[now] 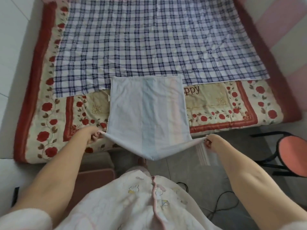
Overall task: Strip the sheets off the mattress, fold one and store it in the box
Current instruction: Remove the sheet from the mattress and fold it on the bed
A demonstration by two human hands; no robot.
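Note:
A pale folded sheet (147, 112) with faint blue and pink stripes lies half on the mattress, its near end lifted off the edge. My left hand (93, 133) pinches its near left corner and my right hand (210, 141) pinches its near right corner, so the near edge sags between them. A blue-and-white checked sheet (146, 42) lies spread flat over the far part of the mattress. Under both lies a rose-patterned cover with a red border (54, 123). A pinkish box (98, 175) shows partly below the mattress edge by my left arm.
A round orange stool on black legs (294, 156) stands on the floor at the right. A black cable (221, 201) trails over the grey floor near my right arm. Pink and white wall panels (282, 22) rise at the far right. White floor lies to the left of the mattress.

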